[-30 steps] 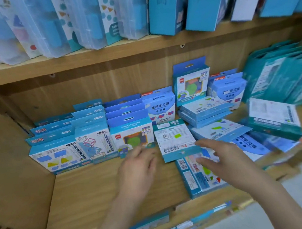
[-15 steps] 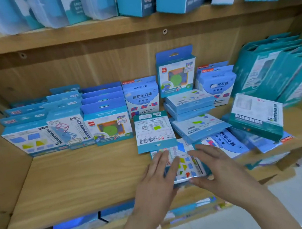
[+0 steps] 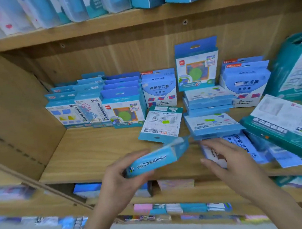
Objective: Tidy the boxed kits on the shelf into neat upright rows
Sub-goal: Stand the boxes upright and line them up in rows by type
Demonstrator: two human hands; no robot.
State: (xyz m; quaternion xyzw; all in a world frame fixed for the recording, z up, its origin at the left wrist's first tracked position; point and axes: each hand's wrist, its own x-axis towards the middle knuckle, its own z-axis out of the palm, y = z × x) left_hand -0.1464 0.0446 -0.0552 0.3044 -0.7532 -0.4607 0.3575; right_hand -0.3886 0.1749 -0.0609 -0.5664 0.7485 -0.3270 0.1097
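Your left hand (image 3: pixel 119 178) has its grip closed round the lower end of a blue box (image 3: pixel 156 158), holding it tilted above the front edge of the shelf (image 3: pixel 95 153) at lower centre of the frame. The white characters along the box's side are too blurred to read. Your right hand (image 3: pixel 234 163) is just beside it, grip loose and fingers spread over the flat boxes (image 3: pixel 241 142) at lower right; you cannot tell whether it touches them.

At centre left the upright rows (image 3: pixel 94 105) stand against the back. One upright box (image 3: pixel 159 89) reads 面积学习器 with a circled 3. A taller box (image 3: pixel 197 65) carries a red deli logo and 数学. A teal box (image 3: pixel 284 129) lies tilted at the right. Bare board lies left of your hands, in front of the rows.
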